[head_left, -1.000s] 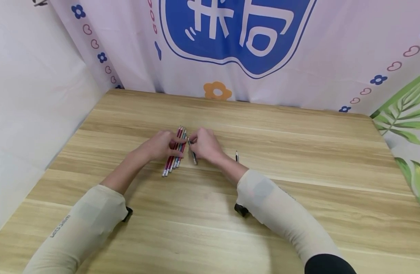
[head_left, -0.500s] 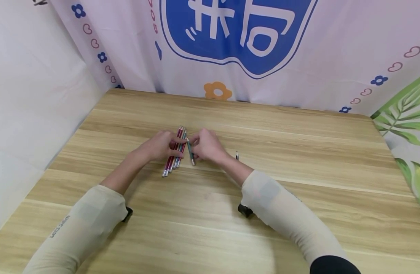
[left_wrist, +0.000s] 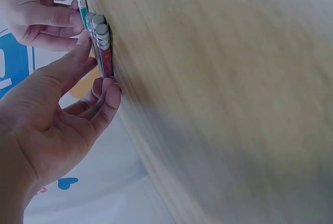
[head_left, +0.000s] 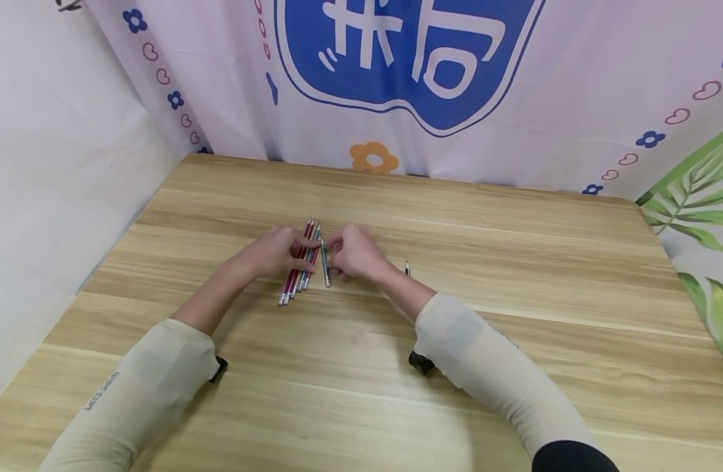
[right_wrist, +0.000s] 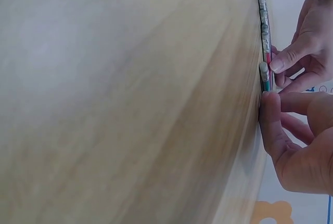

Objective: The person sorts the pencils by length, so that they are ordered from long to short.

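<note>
A row of pencils (head_left: 292, 286), mostly red with some blue, lies side by side on the wooden table, erasers toward me. My left hand (head_left: 275, 252) grips this row, thumb on the near right side and fingers reaching across. Just right of the row, a green pencil (head_left: 326, 267) lies at a slight angle, its tip close to the others and its eraser end apart. My right hand (head_left: 356, 252) pinches it from the right. In the right wrist view the green pencil's eraser (right_wrist: 264, 70) shows beside the fingertips. Their exact contact is partly hidden.
Another dark pencil (head_left: 407, 268) lies to the right, partly hidden behind my right forearm. The wooden table (head_left: 514, 255) reaches a printed curtain (head_left: 219, 98) at the back and a white sheet (head_left: 72, 164) at the left.
The green pencil has turned and shifted left, closer in line with the row. My right hand has moved slightly with it; the left hand stays put on the row.
</note>
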Motion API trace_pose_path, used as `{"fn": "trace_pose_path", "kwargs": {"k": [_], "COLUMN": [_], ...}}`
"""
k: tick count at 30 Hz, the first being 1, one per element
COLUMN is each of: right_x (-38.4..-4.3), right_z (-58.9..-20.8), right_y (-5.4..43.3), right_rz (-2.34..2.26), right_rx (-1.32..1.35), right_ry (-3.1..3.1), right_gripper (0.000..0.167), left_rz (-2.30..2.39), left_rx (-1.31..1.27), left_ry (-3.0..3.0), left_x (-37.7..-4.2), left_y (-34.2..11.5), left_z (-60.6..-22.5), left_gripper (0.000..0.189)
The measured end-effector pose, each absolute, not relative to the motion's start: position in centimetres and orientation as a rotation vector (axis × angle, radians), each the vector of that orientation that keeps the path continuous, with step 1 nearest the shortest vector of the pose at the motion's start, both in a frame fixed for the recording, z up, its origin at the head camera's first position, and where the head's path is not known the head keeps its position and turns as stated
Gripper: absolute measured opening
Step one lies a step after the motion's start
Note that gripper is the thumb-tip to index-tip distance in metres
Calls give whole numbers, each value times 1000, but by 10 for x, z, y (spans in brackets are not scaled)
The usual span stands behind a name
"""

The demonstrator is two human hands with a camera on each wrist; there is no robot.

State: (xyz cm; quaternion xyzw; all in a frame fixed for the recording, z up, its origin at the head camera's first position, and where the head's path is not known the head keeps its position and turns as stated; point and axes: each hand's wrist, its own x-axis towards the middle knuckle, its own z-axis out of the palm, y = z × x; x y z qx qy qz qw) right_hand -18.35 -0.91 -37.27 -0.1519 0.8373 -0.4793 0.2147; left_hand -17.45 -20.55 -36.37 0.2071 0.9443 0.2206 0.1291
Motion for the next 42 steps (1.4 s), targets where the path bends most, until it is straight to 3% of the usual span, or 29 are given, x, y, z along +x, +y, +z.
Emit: {"fn": "trace_pose_path", "kwargs": {"k": [26,42], "right_x": [-183,-180], "right_z": [-375,-363], "right_y": [-9,15], "right_rz": [-1251,-1289], "right_rx": [-444,-476], "right_ry": [2358,2309], "right_gripper": [44,41], "left_rz": [637,654], "left_rx": [612,605], "left_ry": [2711,2690], "left_x": [-176,-178], "left_y": [-207,-208], "left_z": [-362,-364], "left_gripper": [53,53]}}
